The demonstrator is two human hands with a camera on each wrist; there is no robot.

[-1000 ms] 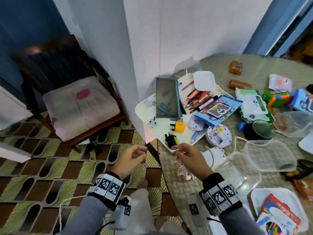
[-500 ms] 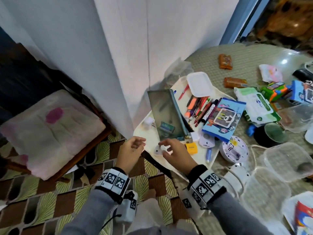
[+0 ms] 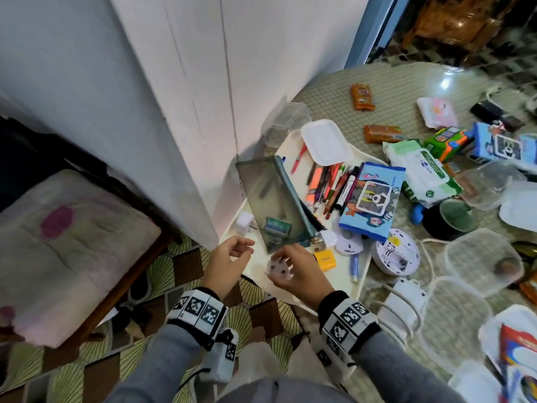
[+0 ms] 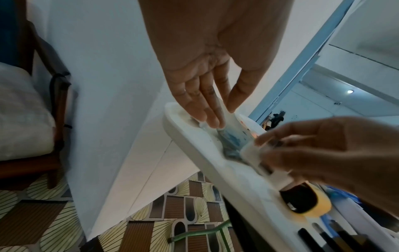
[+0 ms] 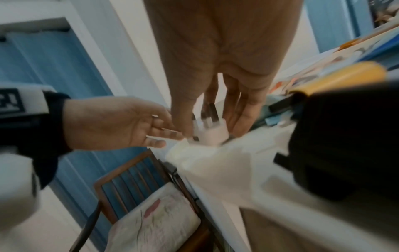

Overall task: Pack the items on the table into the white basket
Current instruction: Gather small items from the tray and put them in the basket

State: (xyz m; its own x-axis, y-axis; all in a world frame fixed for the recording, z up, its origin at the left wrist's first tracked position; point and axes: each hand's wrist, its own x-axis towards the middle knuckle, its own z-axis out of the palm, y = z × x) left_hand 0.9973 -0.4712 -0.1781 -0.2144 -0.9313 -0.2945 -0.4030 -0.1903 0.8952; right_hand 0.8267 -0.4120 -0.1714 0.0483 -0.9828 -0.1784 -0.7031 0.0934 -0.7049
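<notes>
Fingers point(image 5: 185, 119) of the right hand point(image 3: 296, 271) pinch a white plug adapter point(image 3: 277, 268) over the near corner of the white basket point(image 3: 343, 274); the left hand point(image 3: 228, 261) hovers just beside, fingers loosely apart, holding nothing.

Motion blur smears the white plug adapter point(image 5: 212, 131), prongs perhaps upward.

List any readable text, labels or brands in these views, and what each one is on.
None can be read.
Wet wipes pack: green label print, too blurred.
Blue cartoon pouch: pictures only, no legible words.
Yellow plug: small mark, too small.
Wrist bands: square code markers, no words.
</notes>
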